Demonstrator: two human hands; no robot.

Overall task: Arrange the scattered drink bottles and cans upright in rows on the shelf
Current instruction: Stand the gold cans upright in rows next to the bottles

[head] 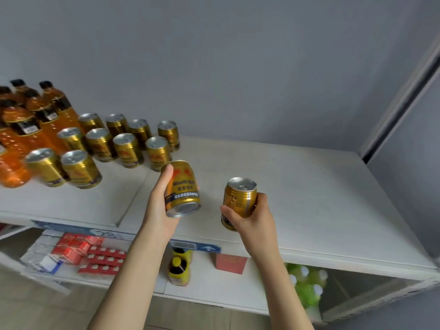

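white shelf [297,186] | left hand [158,206] grips tilted gold can [182,189] | right hand [252,214] grips upright can [238,201]

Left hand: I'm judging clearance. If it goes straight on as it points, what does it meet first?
Probably the nearest standing gold can in the rows; the left hand holds its own can just short of it, though depth is unclear.

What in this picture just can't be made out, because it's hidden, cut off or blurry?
Head view:
- Orange bottles: cut off by the left edge, so no count.
- Left hand's can: lower label print too blurred to read.
- Right hand's can: fingers hide the label.
- Green bottles: mostly hidden under the top shelf.
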